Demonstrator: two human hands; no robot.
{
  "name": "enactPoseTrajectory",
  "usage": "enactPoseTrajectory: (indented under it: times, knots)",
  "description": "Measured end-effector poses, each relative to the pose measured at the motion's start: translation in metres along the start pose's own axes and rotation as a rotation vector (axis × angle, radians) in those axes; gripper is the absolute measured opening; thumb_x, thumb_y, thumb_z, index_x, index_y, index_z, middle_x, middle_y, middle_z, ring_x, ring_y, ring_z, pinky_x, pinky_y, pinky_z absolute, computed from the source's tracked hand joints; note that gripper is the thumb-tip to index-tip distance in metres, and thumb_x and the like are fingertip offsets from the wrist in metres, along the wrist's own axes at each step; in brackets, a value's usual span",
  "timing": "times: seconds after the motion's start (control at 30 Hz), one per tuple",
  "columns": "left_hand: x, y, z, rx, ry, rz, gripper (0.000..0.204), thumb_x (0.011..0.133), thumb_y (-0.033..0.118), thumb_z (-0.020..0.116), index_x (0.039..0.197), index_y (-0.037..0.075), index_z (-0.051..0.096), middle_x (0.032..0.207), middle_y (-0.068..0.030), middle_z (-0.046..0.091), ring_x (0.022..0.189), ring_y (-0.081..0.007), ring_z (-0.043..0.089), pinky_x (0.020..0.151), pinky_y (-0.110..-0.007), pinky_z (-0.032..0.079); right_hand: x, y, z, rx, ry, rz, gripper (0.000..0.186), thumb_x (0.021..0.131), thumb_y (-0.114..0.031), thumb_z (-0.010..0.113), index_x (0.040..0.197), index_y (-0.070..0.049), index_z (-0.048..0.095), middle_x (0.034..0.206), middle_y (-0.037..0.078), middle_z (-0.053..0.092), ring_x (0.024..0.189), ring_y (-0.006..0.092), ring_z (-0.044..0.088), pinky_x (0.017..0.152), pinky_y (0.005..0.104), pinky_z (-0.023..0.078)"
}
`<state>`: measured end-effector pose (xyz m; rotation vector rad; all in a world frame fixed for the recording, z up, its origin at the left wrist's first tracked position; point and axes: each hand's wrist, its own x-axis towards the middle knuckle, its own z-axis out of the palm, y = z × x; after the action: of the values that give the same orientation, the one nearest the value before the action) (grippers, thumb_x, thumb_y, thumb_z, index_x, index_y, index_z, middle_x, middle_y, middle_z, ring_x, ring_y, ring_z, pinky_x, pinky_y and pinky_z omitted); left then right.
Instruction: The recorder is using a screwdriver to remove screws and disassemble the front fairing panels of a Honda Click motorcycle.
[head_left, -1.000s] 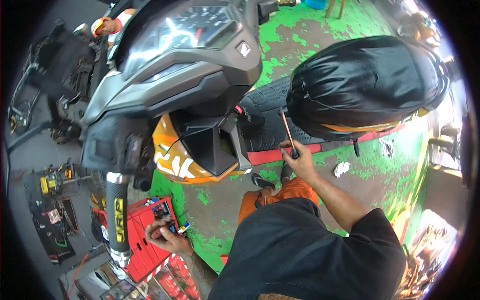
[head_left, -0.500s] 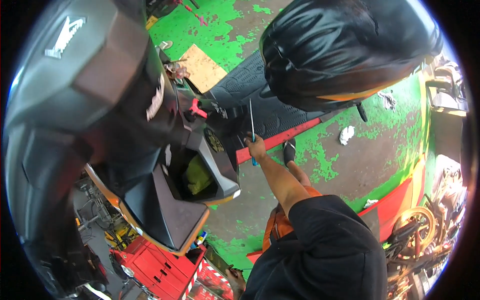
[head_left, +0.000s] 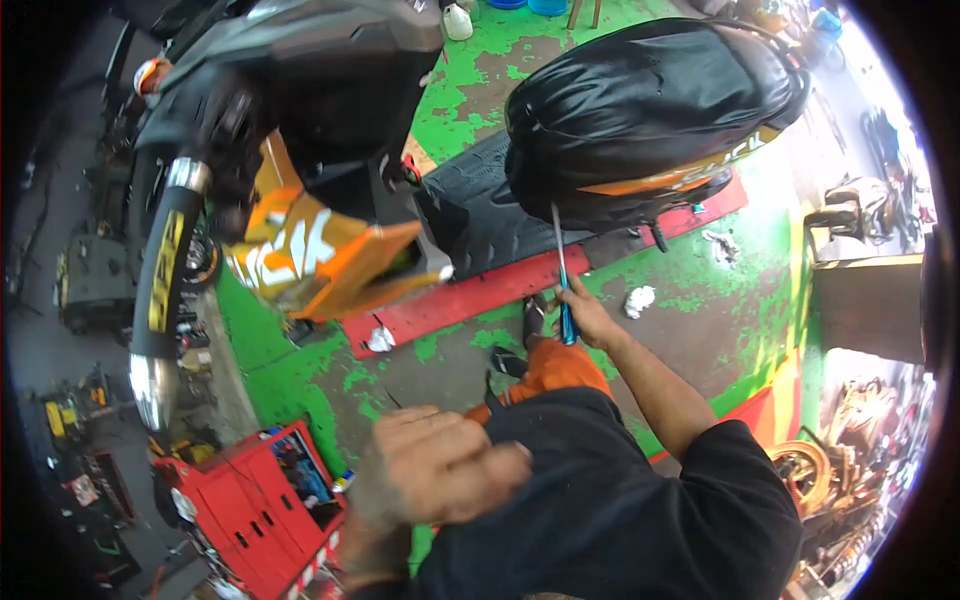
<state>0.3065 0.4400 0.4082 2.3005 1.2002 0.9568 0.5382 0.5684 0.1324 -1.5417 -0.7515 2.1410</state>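
Green-flecked floor of a workshop spreads out beneath the 2 hands. Nearest to view, the left hand is raised in front of the black shirt, its fingers curled toward the palm. Blur hides the palm, so I cannot tell whether these fingers are tightly clenched or hold anything.

Farther out, the right hand grasps 1 screwdriver by its blue handle. The fingers wrap the handle's middle, its butt end pointing back toward the person, which seems meant to keep the shaft clear of the knuckles. Ahead of these fingers, the shaft points to the lower edge of the scooter's seat; whether its tip touches cannot be told.

Below and left of the left fingers is a red tool cabinet, its top open, probably for easy reach. Just right of the right fingers, a crumpled white rag lies on the floor.

Just beyond the right fingers runs a red platform under the scooter, likely to hold it steady. Past the shaft, a gathered black cover wraps the seat, presumably against dirt.
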Motion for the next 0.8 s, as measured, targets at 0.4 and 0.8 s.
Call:
enactPoseTrajectory:
  times: [0.4, 0.8]
  knots:
    - [0.088, 0.127, -0.083, 0.54, -0.169, 0.157, 0.019, 0.099, 0.022, 0.066, 0.117, 0.025, 0.068, 0.089, -0.0057, 0.064, 0.072, -0.0197, 0.063, 0.056, -0.034, 0.048, -0.075, -0.13, -0.02, -0.353, -0.058, -0.59, 0.051, 0.107, -0.017, 0.049, 0.156, -0.015, 0.034, 0.084, 0.004, 0.055, 0.046, 0.0084, 0.048, 0.04, 0.0242, 0.04]
    - [0.069, 0.04, -0.161, 0.86, 0.295, -1.082, 0.023, 0.097, 0.02, 0.067, 0.098, -0.003, 0.069, 0.065, -0.0061, 0.053, 0.059, -0.0116, 0.048, 0.055, -0.03, 0.039, 0.053, -0.308, -0.038, -0.173, -0.302, -0.752, 0.032, 0.108, -0.022, 0.046, 0.134, -0.005, 0.04, 0.085, 0.006, 0.057, 0.049, 0.0107, 0.05, 0.04, 0.0243, 0.041]
